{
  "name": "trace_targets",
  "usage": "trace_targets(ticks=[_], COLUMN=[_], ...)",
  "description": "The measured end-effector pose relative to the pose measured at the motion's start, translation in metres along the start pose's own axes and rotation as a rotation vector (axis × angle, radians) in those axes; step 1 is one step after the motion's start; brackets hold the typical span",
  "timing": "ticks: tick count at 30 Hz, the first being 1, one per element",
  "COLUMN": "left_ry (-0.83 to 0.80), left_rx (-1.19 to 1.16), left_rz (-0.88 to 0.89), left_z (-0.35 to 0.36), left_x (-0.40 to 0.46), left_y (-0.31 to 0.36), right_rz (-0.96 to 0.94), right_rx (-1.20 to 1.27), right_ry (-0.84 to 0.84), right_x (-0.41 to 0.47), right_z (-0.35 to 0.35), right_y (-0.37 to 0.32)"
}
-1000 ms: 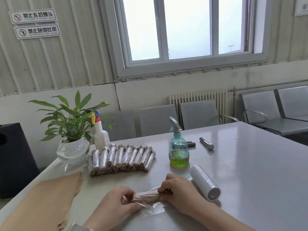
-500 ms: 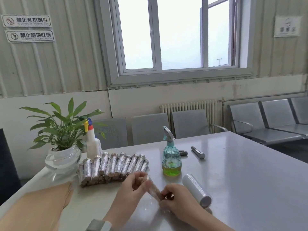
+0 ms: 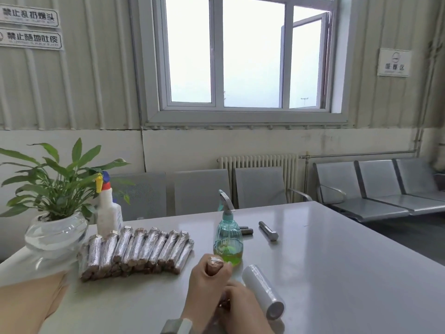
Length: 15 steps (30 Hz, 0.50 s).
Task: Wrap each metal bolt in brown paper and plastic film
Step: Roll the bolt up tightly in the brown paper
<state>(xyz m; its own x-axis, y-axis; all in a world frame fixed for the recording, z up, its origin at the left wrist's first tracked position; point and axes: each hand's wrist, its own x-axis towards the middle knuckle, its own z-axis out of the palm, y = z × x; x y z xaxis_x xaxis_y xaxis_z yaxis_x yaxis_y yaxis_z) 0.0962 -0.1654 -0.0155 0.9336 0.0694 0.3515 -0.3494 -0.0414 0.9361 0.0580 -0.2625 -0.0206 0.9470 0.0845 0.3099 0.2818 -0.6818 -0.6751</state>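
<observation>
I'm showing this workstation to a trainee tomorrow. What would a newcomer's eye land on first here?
Probably the two hands at the near edge of the table: the left hand grips a wrapped bolt nearly upright while the right hand works at its lower end. Next, the shiny stack of wrapped bolts to the left, by the potted plant. Then the roll of plastic film lying beside the right hand, with the green spray bottle behind.

The wrapped bolt [image 3: 214,265] stands in the left hand [image 3: 207,288], the right hand [image 3: 240,307] at its lower end. Left of the grip lie the stacked wrapped bolts [image 3: 137,251]; right, the film roll [image 3: 263,291]; behind, the spray bottle [image 3: 227,239], beyond it a bare bolt [image 3: 268,230].
</observation>
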Motion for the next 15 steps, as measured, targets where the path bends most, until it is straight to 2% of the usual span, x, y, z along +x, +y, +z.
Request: trace_targets(ticks=[4,7,9,11,13,15], left_ry=[-0.009,-0.019,-0.067,-0.120,-0.123,-0.112], left_rx=[0.049,0.042,-0.034,-0.166,-0.175,-0.168], left_rz=[-0.069,-0.067,-0.151,-0.293,-0.350,-0.360], left_z=[-0.003,-0.004,-0.003,-0.001,-0.001,-0.001], left_x=[0.000,-0.003,-0.005,-0.005,-0.005,-0.005], left_y=[-0.008,-0.004,-0.001,-0.002,-0.002,-0.002], right_rz=[-0.088,-0.125,-0.078,-0.033,0.065,0.260], right_rx=[-0.156,-0.258,-0.437,-0.560,-0.590,-0.562], right_ry=[-0.044,-0.199,-0.247,-0.076,0.079,-0.065], right_x=[-0.001,-0.003,-0.002,0.005,0.012,0.017], right_z=[-0.002,-0.012,-0.032,-0.060,-0.088,-0.100], right_y=[-0.004,-0.014,-0.019,-0.018,-0.006,0.004])
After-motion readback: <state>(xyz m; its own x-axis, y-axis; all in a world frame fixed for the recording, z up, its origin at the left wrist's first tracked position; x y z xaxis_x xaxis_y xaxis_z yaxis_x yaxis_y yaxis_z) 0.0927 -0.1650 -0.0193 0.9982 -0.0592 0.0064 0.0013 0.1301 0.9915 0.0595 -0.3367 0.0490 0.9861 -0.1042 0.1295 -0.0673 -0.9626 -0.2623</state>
